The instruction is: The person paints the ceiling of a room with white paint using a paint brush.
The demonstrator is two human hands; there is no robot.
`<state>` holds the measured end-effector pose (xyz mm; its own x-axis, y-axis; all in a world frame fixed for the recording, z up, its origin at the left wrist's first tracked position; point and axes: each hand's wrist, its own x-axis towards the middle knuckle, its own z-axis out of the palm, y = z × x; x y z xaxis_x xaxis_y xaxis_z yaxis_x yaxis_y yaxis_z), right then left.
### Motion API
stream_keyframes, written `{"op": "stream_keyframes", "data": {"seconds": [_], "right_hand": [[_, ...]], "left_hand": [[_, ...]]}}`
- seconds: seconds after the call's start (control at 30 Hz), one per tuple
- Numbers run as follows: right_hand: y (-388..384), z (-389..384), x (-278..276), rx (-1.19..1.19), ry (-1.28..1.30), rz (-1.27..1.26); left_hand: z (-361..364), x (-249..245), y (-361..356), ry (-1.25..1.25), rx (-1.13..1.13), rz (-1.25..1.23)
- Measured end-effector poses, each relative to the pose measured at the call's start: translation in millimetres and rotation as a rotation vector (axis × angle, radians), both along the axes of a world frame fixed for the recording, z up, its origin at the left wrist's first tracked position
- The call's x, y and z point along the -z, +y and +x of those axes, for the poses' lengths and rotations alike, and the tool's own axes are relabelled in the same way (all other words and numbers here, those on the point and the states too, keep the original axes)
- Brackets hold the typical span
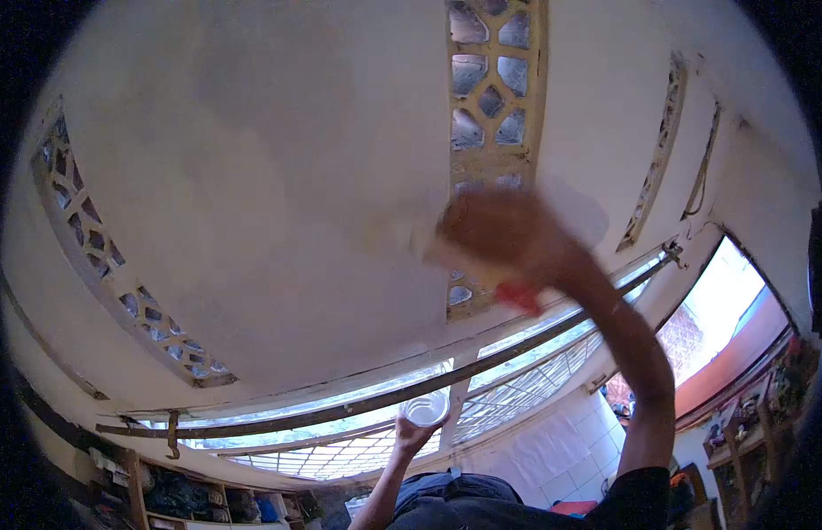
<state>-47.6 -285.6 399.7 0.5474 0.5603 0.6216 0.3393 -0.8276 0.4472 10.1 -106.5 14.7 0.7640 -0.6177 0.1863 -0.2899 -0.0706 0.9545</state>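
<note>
Overhead, my right grip [504, 234] is blurred against the vent block [490, 88]; a red object [520, 296] shows at its heel, and I cannot tell its closure. Left grip [413, 437], lower, wraps a clear plastic cup [426, 408] before the window grille [517, 389].

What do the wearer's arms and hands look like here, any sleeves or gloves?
No gloves on either hand. The right arm is bare up to a dark short sleeve at the upper arm. The right hand is motion-blurred, so finer detail is lost. The left hand and left forearm show no sleeve in frame.
</note>
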Motion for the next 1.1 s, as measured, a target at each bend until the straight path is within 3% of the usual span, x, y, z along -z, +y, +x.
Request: {"op": "stream_keyframes", "data": {"seconds": [0.1,0.17,0.23,0.3,0.47,0.5,0.6,0.67,0.73,0.77,0.83,0.93,0.97,1.03,1.1], "right_hand": [[-6,-3,-77,0.141,-0.425,-0.145],[-4,8,-131,-0.272,-0.85,-0.505],[8,3,-126,-0.17,-0.709,-0.365],[16,17,-104,-0.05,-0.703,-0.397],[24,18,32,-0.241,0.121,-0.309],[26,14,56,-0.356,0.039,-0.439],[26,10,106,-0.429,0.218,-0.383],[24,6,110,0.017,0.932,0.03],[18,12,61,0.027,0.865,0.001],[16,8,29,0.086,0.693,0.04],[9,2,-35,0.128,0.188,-0.067],[-3,7,-107,-0.151,-0.523,-0.126],[-5,11,-128,-0.101,-0.764,-0.316],[0,22,-136,-0.19,-0.742,-0.34],[13,26,-101,0.097,-0.313,-0.278]], "left_hand": [[1,3,0,0.002,0.015,-0.029],[-2,-11,0,0.047,0.029,-0.076],[-3,-13,-2,0.035,0.033,-0.083],[-3,-2,-3,0.057,0.049,-0.069],[-10,-19,2,-0.014,-0.006,-0.008],[-8,-15,3,-0.016,0.034,-0.034],[-8,-21,3,0.103,0.111,-0.082],[-10,-17,2,0.042,0.014,0.033],[-9,6,0,0.029,0.018,0.014],[-6,13,-4,0.02,0.012,-0.008],[-13,-12,-2,-0.004,-0.021,-0.02],[-7,-1,-4,0.078,0.042,-0.043],[-10,-10,-3,0.184,0.059,-0.065],[-13,-22,-1,0.283,0.091,-0.081],[-14,-24,1,0.179,0.004,-0.029]]}}
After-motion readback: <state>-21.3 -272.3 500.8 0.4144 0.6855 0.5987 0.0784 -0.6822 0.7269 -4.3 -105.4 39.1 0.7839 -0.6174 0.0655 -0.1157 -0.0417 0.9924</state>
